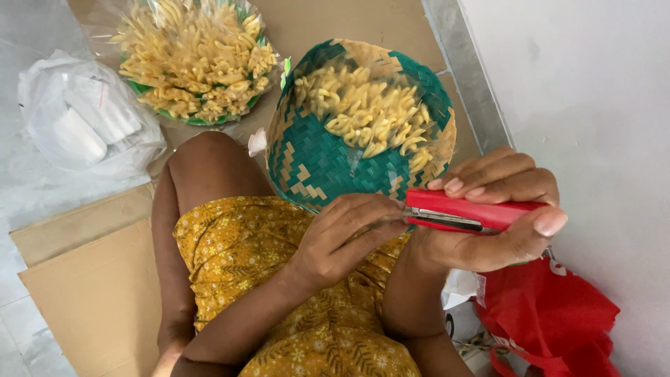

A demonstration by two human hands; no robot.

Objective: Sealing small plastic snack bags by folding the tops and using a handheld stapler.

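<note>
While the person sits on flattened cardboard (91, 293) with a knee drawn up under a yellow patterned garment (279, 279), the right hand (499, 223) is wrapped around a red stapler (467, 211), fingers curled over its top and the thumb pressing from below, so the hand is closed on the tool. The stapler lies roughly level, its mouth pointing toward the left hand (345, 234). That hand's fingers are bent and pinched together at the stapler's front end, where they meet the lower rim of a green and tan woven basket (314, 164); what exactly they pinch there is hidden by the fingers themselves. The basket is tilted up on its edge against the knee, filled with pale yellow curled snacks (366, 112) under a clear plastic wrap. A second basket of snacks (192, 59), also wrapped in clear plastic, lies flat near the far edge of the cardboard. A clear plastic bag (84, 119) with white contents lies on the floor off the cardboard's left edge, and a red plastic bag (551, 314) lies beside the wall (593, 84) under the right hand.
</note>
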